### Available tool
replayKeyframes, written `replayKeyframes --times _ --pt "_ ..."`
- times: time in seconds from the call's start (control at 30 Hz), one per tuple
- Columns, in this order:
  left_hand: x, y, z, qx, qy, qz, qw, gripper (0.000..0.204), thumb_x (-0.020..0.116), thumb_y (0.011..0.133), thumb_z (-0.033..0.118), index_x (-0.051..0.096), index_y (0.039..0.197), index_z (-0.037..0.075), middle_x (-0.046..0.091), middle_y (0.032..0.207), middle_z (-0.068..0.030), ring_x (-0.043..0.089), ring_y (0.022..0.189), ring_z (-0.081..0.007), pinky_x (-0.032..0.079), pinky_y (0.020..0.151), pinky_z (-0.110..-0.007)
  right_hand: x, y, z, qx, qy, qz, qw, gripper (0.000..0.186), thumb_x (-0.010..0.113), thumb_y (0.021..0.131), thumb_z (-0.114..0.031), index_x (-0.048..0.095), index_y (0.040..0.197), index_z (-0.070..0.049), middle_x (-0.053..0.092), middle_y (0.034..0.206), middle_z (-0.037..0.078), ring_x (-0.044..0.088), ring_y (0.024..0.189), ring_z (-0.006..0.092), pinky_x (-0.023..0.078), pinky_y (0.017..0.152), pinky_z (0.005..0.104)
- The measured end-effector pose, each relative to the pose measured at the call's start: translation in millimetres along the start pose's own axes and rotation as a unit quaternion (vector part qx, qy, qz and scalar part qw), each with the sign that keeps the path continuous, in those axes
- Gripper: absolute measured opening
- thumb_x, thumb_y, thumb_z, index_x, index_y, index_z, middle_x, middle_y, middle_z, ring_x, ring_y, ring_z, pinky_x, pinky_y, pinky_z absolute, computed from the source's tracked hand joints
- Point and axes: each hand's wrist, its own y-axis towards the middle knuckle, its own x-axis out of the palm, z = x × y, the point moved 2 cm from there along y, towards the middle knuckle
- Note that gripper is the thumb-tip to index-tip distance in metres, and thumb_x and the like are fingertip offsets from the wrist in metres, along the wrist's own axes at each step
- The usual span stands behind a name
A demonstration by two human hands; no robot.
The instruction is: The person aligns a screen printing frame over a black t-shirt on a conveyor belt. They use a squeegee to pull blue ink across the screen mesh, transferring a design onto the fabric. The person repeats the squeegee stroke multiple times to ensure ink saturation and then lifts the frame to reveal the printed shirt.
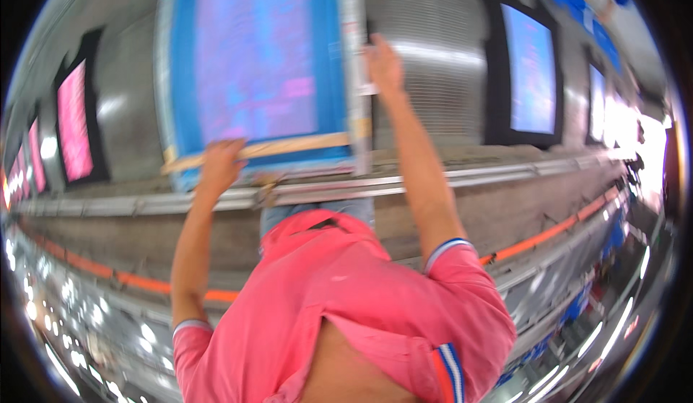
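A framed printing screen (332,78) lies in front of me, with blue borders around a purple-pink middle and a pale frame. Across its near end runs a long wooden-handled squeegee (296,146). My left hand (222,163) is closed over the squeegee's left part. At the frame's right side is my right hand (385,69), its fingers stretched forward and slightly blurred. It appears to be beside or touching the frame edge; I cannot tell which. Nothing shows in that hand.
Black-bordered prints lie along the grey table (433,78): a pink one (75,123) to the left and a blue one (530,71) to the right. A metal rail (469,179) follows the table's near edge. Behind me runs an orange strip (556,226).
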Motion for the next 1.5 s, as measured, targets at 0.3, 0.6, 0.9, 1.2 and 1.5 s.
replayKeyframes --times 0.3,0.6,0.9,1.2,1.5 --pt "-27.0 -33.4 -34.2 -0.013 0.032 -0.027 0.999 0.045 0.083 0.070 0.013 0.072 0.114 0.013 0.072 0.113 -0.0068 0.065 0.111 -0.0303 0.046 0.102 -0.054 -1.2 -32.4 -45.2 0.001 -0.176 0.191 0.966 0.034 0.060 0.096 -0.035 0.070 0.123 -0.016 0.068 0.126 0.014 0.061 0.119 0.0336 0.048 0.100 0.0429" --pt "-36.9 -49.3 -86.6 0.003 0.039 0.033 0.999 0.024 0.074 0.075 0.013 0.078 0.099 0.016 0.074 0.090 -0.0113 0.069 0.085 -0.0356 0.054 0.074 -0.047 -17.6 -171.2 -118.0 -0.298 -0.230 -0.267 0.887 0.033 0.075 0.081 -0.029 0.074 0.107 -0.009 0.070 0.104 0.009 0.064 0.105 0.0296 0.052 0.091 0.0459" --pt "-51.6 -44.9 -82.2 -0.062 0.113 -0.049 0.990 0.028 0.070 0.071 0.009 0.080 0.096 0.014 0.073 0.088 -0.0168 0.069 0.088 -0.0369 0.054 0.075 -0.049 -31.1 -173.7 -132.6 -0.194 -0.244 -0.314 0.897 0.024 0.075 0.075 -0.022 0.077 0.098 -0.015 0.072 0.086 0.013 0.069 0.087 0.0353 0.055 0.080 0.0469" --pt "-52.1 -4.8 -88.9 -0.134 0.040 -0.228 0.964 0.036 0.078 0.063 0.010 0.079 0.099 0.009 0.074 0.098 -0.0198 0.070 0.096 -0.0365 0.055 0.082 -0.047 0.2 -143.4 -109.5 -0.137 -0.203 -0.406 0.880 0.041 0.078 0.060 -0.025 0.078 0.101 -0.015 0.074 0.090 0.017 0.070 0.089 0.0387 0.056 0.079 0.0469" --pt "-32.6 25.3 -138.5 -0.116 -0.102 -0.336 0.929 0.042 0.084 0.056 0.008 0.076 0.096 -0.001 0.074 0.093 -0.0220 0.071 0.089 -0.0363 0.054 0.077 -0.045 3.3 -115.2 -130.8 -0.078 -0.214 -0.479 0.848 0.053 0.081 0.051 -0.023 0.076 0.099 -0.001 0.073 0.103 0.022 0.068 0.096 0.0408 0.054 0.082 0.0435"
